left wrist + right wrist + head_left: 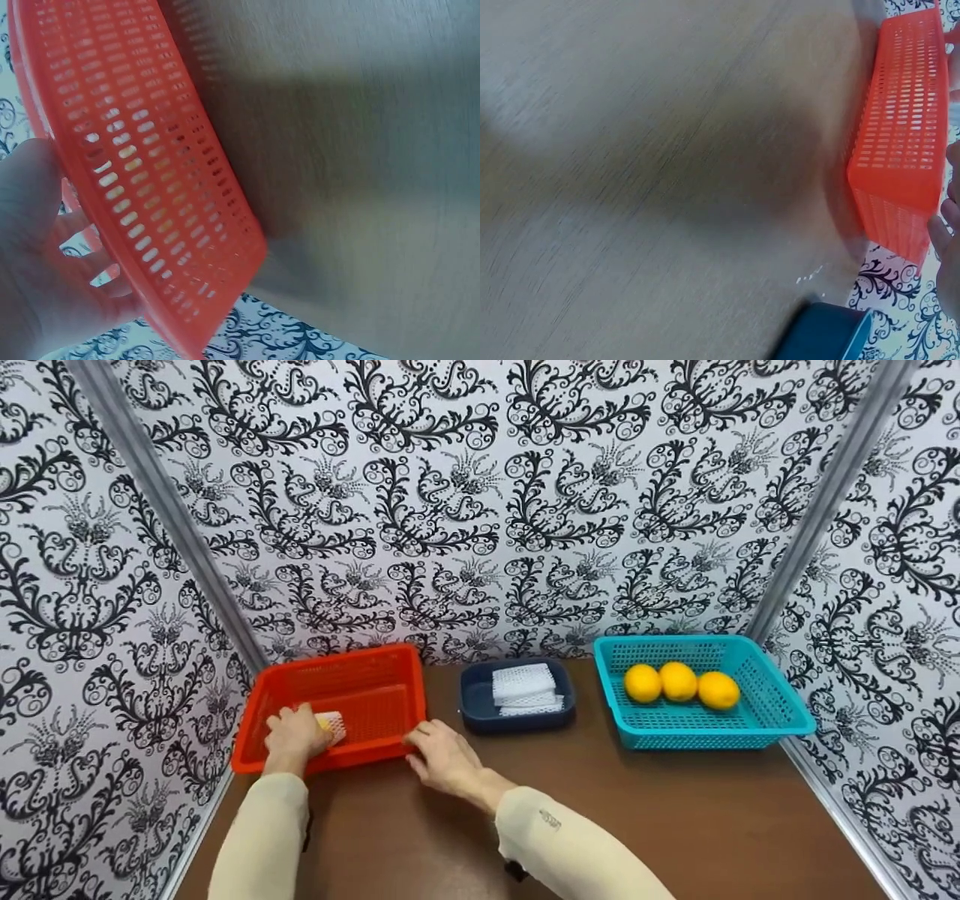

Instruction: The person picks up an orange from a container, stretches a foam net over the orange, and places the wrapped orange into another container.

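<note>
In the head view my left hand [295, 733] reaches into the red basket [409, 675], curled over the left end of an orange in a white foam net [335, 726]. A bit of bare yellow peel shows beside the hand. The left wrist view shows the thumb and spread fingers passing behind the basket's rim, with yellow glimpsed through the slots. My right hand [444, 754] is at the basket's near right corner, fingertips right at the rim and fingers loosely bent. It has nothing in it.
A dark blue tray [472, 718] with folded white foam nets [523, 684] stands right of the red basket. Farther right, a turquoise basket [697, 733] contains three bare oranges [679, 682]. Patterned walls [480, 510] enclose the brown table [420, 847] at the back and sides.
</note>
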A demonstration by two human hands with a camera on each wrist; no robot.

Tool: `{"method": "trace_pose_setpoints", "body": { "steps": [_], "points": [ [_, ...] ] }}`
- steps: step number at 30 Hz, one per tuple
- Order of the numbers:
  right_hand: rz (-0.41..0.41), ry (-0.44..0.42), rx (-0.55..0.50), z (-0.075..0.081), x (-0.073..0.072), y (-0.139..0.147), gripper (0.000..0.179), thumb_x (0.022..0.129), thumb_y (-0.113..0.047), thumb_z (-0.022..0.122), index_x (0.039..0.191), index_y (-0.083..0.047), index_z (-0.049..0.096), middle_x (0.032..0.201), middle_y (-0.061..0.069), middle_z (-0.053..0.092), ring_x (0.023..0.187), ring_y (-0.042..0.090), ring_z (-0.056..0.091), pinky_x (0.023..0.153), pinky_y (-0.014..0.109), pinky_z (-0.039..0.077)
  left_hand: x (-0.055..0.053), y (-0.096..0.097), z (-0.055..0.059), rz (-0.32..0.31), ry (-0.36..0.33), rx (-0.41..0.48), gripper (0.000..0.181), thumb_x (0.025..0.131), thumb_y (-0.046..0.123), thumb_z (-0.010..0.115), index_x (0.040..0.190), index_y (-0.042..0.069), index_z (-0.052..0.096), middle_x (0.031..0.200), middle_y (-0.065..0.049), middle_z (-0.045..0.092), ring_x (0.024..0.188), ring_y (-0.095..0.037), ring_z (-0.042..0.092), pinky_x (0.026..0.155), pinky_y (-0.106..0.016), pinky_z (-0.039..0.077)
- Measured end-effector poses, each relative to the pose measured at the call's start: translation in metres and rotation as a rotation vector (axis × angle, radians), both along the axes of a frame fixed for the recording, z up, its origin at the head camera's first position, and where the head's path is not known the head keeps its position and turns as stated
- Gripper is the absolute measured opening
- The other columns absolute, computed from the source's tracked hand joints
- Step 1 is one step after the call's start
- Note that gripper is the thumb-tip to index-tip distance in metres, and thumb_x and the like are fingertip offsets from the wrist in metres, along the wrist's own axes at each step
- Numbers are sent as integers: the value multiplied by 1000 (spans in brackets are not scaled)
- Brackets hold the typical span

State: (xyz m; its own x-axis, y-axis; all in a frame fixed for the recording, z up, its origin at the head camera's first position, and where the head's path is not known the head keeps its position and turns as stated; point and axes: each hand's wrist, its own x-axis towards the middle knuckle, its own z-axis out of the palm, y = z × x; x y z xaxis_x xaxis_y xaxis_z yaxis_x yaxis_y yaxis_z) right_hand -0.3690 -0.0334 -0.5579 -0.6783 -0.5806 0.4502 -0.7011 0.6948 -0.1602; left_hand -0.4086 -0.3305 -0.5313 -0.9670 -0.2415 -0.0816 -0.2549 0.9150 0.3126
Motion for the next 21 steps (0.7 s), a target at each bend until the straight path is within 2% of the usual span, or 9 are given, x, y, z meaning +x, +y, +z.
{"method": "trace_pose_setpoints", "body": {
  "steps": [6, 13, 16, 21],
  "points": [
    [46, -8, -96, 1, 3, 9, 16, 100, -23, 80, 114, -14, 81, 112, 0, 81, 104, 21, 75, 94, 34, 63, 2, 14, 3, -30, 99, -21, 67, 92, 27, 71, 148, -7, 56, 145, -43, 52, 139, -64, 45, 108, -82, 50],
    [46, -9, -131, 1, 1, 26, 20, 99, -23, 82, 116, -13, 80, 110, 2, 82, 101, 22, 76, 91, 37, 64, 4, 30, 4, -160, 239, -20, 42, 99, 29, 64, 126, -1, 72, 127, -31, 75, 122, -55, 68, 104, -69, 58],
    [30, -12, -153, 2, -1, 34, 20, 98, -22, 82, 115, -12, 80, 108, 3, 81, 100, 24, 76, 90, 39, 65, 5, 37, 3, -190, 255, -1, 39, 101, 32, 66, 123, 1, 74, 120, -27, 79, 113, -51, 74, 100, -65, 60],
    [14, -73, -194, 6, -5, 49, 22, 98, -20, 82, 118, -10, 80, 112, 6, 82, 103, 27, 80, 93, 42, 66, 10, 52, 1, -214, 275, 34, 36, 102, 34, 70, 121, 4, 75, 114, -22, 82, 107, -47, 76, 95, -62, 62]
  ]
}}
